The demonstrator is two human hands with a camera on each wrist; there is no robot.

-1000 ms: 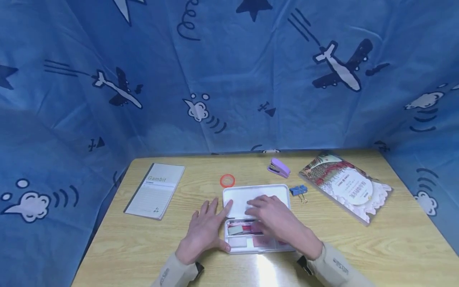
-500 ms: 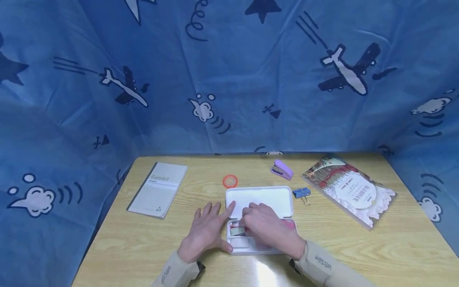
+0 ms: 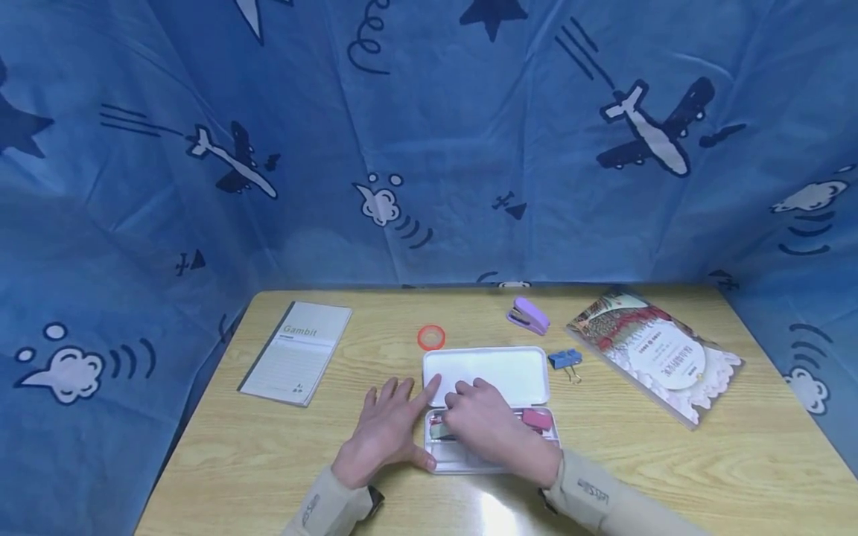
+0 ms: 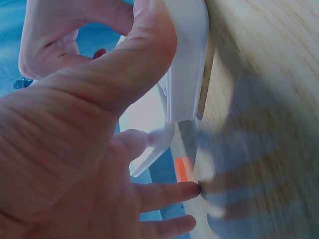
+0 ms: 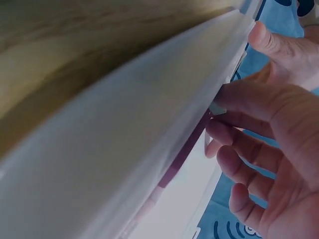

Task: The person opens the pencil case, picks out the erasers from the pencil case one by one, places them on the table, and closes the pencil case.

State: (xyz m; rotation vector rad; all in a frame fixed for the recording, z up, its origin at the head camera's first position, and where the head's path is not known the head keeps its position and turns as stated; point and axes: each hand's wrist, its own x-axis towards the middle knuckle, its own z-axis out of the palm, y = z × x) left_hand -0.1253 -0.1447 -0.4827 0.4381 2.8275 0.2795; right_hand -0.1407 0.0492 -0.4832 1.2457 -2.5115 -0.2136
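My left hand (image 3: 383,432) lies flat on the table (image 3: 221,454) against the left wall of the white pencil case (image 3: 437,464), fingers straight and spread, thumb along the near left corner of the tray; I judge it is there to brace the case so it does not slide while the other hand works inside. The left wrist view shows the same: my thumb hooked against the case's white edge (image 4: 187,59), fingertips (image 4: 192,188) pressing on the wood. My right hand (image 3: 489,430) reaches over the tray from the near side, fingers bent down into it, covering most of what is inside; in the right wrist view the fingertips (image 5: 234,99) sit at the seam between the lid and the tray, but I cannot tell whether they pinch something or only touch it. The case sits near the middle of the table, a little toward the near edge, its lid (image 3: 499,368) folded back flat toward the far edge. A pink eraser (image 3: 537,419) shows in the tray just right of my right hand, apart from the fingers. Just beyond the lid lies an orange tape ring (image 3: 431,337); a purple stapler (image 3: 528,316) and blue binder clips (image 3: 564,360) lie toward the far right.
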